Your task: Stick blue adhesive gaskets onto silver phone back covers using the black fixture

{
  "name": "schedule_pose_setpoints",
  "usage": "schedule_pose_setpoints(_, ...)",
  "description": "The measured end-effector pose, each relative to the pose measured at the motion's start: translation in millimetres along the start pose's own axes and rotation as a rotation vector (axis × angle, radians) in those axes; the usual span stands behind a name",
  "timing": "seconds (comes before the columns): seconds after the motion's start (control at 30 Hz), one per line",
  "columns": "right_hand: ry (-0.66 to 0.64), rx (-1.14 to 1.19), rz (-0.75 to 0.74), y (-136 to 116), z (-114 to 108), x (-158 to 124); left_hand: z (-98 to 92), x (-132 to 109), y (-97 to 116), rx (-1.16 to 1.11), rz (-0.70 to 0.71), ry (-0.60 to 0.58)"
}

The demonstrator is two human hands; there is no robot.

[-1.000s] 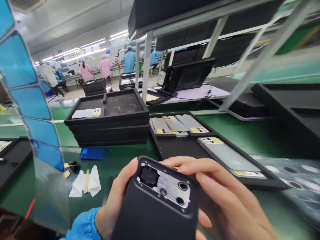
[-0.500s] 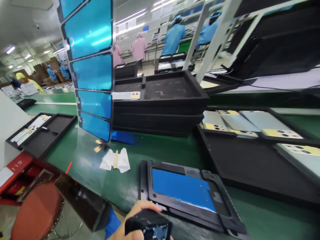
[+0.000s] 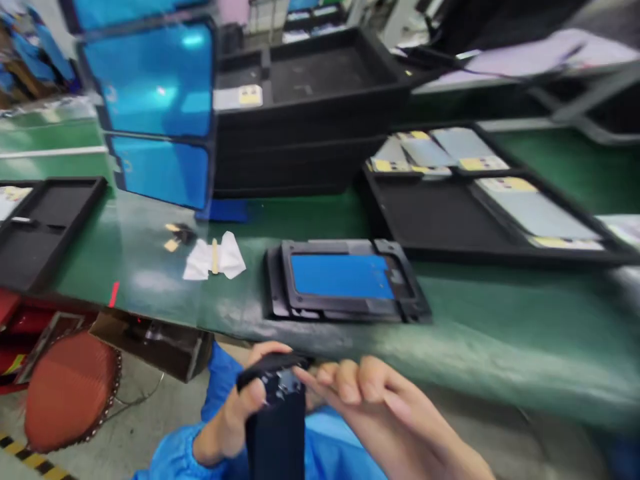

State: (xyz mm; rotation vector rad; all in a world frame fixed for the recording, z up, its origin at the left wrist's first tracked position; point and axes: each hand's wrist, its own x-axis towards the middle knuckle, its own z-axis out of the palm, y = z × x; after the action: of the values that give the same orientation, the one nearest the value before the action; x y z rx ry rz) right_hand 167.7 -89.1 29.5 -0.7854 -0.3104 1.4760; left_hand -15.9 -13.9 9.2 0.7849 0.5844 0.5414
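A dark phone-shaped panel (image 3: pixel 276 433) is held upright near my body, its upper end showing camera openings. My left hand (image 3: pixel 233 413) is closed on its left edge, thumb on the face. My right hand (image 3: pixel 375 407) is closed at the upper right corner, one digit touching the camera area and the other fingers curled. Whether a fingertip lies behind the panel is hidden. Beyond my hands, a black fixture (image 3: pixel 345 308) lies on the green bench (image 3: pixel 495 320) with a blue-filmed plate (image 3: pixel 340 276) set in it.
Blue-filmed panels (image 3: pixel 155 87) hang at left. Stacked black trays (image 3: pixel 300 147) stand behind the fixture; another tray (image 3: pixel 425 220) at right holds pale phone panels (image 3: pixel 540 207). White tissue with a stick (image 3: pixel 215 257) lies left of the fixture. A red stool (image 3: pixel 73 390) stands below.
The view has tilted down and come round. My right hand now shows at the panel, and more of the panel's length is visible in my left hand.
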Motion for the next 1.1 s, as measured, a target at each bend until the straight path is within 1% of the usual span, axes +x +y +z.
schedule_pose_setpoints(0.07, 0.008, 0.067, -0.004, 1, 21, 7, -3.6, 0, 2, -0.197, -0.071, 0.047)
schedule_pose_setpoints(0.1, 0.02, 0.1, -0.019, 3, 26, 11, -4.8, 1, 3, -0.258, -0.107, 0.075)
schedule_pose_setpoints(0.17, 0.024, 0.154, -0.035, 7, 31, 18, -6.5, 1, 4, -0.311, -0.161, 0.119)
schedule_pose_setpoints(0.27, 0.018, 0.187, -0.037, 11, 29, 22, -9.0, 0, 5, -0.278, -0.181, 0.185)
schedule_pose_setpoints(0.37, 0.008, 0.187, -0.019, 12, 26, 22, -12.6, -2, 4, -0.162, -0.146, 0.242)
schedule_pose_setpoints(0.47, -0.009, 0.189, -0.009, 11, 23, 22, -17.1, -3, 4, -0.022, -0.12, 0.219)
schedule_pose_setpoints(0.63, -0.04, 0.215, 0.008, 8, 18, 24, -24.4, -3, 11, 0.132, -0.154, 0.144)
schedule_pose_setpoints(0.73, -0.015, 0.219, 0.021, 7, 17, 26, -26.3, -3, 14, 0.174, -0.167, 0.121)
schedule_pose_setpoints(0.93, -0.006, 0.236, 0.021, 3, 15, 31, -23.4, 2, 20, 0.179, -0.178, 0.161)
schedule_pose_setpoints(1.0, -0.004, 0.249, 0.013, 0, 12, 32, -20.9, 7, 24, 0.212, -0.181, 0.145)
schedule_pose_setpoints(1.1, 0.003, 0.266, 0.0, -5, 8, 32, -16.3, 15, 29, 0.256, -0.199, 0.09)
